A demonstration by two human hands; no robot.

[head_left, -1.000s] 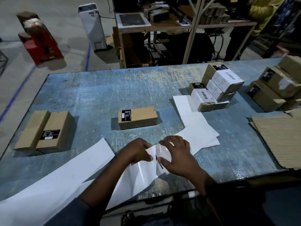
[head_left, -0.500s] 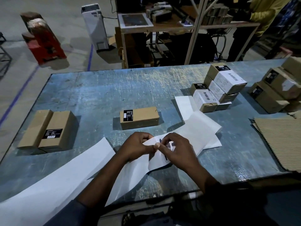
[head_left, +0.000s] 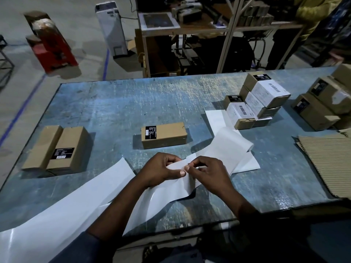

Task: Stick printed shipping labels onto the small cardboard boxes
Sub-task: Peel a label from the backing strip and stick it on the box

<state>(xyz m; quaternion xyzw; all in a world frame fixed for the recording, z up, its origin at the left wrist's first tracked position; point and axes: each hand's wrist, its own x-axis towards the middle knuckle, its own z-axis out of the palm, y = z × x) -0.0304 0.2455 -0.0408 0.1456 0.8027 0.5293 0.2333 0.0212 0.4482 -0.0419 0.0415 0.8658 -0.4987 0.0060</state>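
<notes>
At the lower centre of the frame, a white label strip [head_left: 165, 198] is held by both hands just above the table [head_left: 114, 103]. The left hand [head_left: 161, 170] is curled round its upper edge with the thumb pressed on the front, and the fingertips of the right hand [head_left: 210, 172] are pinched on the same edge, beside that thumb (whether a label is already lifted cannot be told). The strip is trailed away to the lower left corner and looped over loose white sheets [head_left: 245, 164] at right of centre. Just beyond the hands, at mid-frame, 1 cardboard box [head_left: 167, 135] bearing a black sticker is laid flat. At the left, a pair of boxes [head_left: 57, 149] is set side by side, touching. A corrugated sheet [head_left: 326, 164] is spread at the right edge. In the upper right, a labelled stack [head_left: 266, 95] with white barcode labels is seen, with plain brown boxes [head_left: 322, 109] beside it. Shelving [head_left: 190, 29] is seen along the top.
</notes>
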